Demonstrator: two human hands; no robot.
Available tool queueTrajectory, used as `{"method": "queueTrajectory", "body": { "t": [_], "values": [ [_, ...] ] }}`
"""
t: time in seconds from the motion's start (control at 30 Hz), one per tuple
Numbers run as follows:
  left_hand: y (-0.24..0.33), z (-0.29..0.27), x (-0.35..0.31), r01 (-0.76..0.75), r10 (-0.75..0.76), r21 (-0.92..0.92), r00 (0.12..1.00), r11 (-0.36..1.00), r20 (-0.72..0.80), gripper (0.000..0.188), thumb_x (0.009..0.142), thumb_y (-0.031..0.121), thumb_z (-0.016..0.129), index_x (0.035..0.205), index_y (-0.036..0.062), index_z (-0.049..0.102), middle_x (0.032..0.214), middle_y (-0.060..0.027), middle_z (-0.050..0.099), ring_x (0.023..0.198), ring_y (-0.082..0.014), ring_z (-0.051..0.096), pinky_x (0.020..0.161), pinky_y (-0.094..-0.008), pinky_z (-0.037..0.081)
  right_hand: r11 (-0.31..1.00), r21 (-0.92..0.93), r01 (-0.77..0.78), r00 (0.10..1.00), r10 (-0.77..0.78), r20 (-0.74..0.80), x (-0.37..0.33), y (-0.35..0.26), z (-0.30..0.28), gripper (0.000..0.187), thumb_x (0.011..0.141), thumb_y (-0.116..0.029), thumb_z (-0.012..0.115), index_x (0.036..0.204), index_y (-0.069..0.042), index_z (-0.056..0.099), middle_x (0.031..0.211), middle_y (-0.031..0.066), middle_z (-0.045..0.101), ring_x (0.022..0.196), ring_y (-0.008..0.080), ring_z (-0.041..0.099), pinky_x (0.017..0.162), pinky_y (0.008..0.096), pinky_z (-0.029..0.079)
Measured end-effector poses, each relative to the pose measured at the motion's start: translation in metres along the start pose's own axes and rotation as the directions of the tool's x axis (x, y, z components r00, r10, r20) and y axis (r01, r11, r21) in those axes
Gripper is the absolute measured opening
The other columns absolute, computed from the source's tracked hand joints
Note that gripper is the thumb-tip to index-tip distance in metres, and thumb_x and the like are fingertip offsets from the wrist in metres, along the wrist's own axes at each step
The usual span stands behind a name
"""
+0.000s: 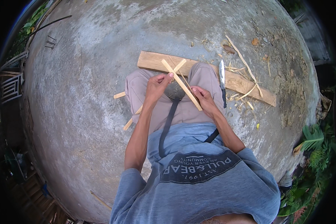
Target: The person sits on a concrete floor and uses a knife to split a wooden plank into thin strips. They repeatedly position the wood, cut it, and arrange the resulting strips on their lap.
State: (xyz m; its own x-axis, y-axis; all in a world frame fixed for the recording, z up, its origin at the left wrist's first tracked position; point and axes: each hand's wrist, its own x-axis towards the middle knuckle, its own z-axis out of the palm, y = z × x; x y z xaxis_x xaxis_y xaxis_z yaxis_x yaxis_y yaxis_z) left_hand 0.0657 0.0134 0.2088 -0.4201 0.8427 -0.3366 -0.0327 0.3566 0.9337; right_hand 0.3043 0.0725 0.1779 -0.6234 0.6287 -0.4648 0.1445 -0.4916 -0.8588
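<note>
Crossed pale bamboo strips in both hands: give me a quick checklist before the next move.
1. Left hand pinches the crossed pale bamboo strips near the crossing: ok.
2. Right hand holds the lower end of the long strip: ok.
3. Long steel knife lies on the light wooden plank beside the right knee, apart from both hands: ok.
4. Strips bound at the crossing: cannot tell.
5. Loose shavings litter the plank near the knife: not ok.

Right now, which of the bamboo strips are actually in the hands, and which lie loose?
The two crossed strips over the lap: left hand pinches near the crossing, right hand grips the longer strip's lower end. The strips beside the left thigh lie untouched on the concrete floor.
</note>
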Motion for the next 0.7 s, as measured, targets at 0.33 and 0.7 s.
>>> {"method": "queueTrajectory", "body": {
  "t": [0.33,0.7],
  "values": [
    [0.001,-0.001,-0.002,-0.022,0.022,-0.014,1.0,1.0,0.008,0.044,0.096,0.045,0.074,0.079,0.0044,0.072,0.065,0.0059,0.055,0.06,-0.0039,0.042,0.054,-0.0229,0.029,0.99,-0.117,0.081,0.995,-0.086,-0.04,0.004,-0.002,0.003,0.028,0.107,-0.024,0.061,0.124,-0.003,0.066,0.1,0.0016,0.073,0.092,0.0072,0.062,0.082,0.0249,0.05],
    [-0.006,0.003,0.0,-0.018,0.021,0.097,0.999,0.995,-0.032,0.045,0.096,0.045,0.073,0.087,0.001,0.076,0.07,0.0035,0.062,0.066,-0.0044,0.049,0.061,-0.0231,0.037,0.984,-0.153,0.091,0.996,-0.088,0.031,-0.002,-0.01,0.011,0.046,0.106,-0.028,0.061,0.144,-0.002,0.058,0.11,0.0044,0.075,0.09,0.0062,0.061,0.077,0.0229,0.051]
  ]
}}
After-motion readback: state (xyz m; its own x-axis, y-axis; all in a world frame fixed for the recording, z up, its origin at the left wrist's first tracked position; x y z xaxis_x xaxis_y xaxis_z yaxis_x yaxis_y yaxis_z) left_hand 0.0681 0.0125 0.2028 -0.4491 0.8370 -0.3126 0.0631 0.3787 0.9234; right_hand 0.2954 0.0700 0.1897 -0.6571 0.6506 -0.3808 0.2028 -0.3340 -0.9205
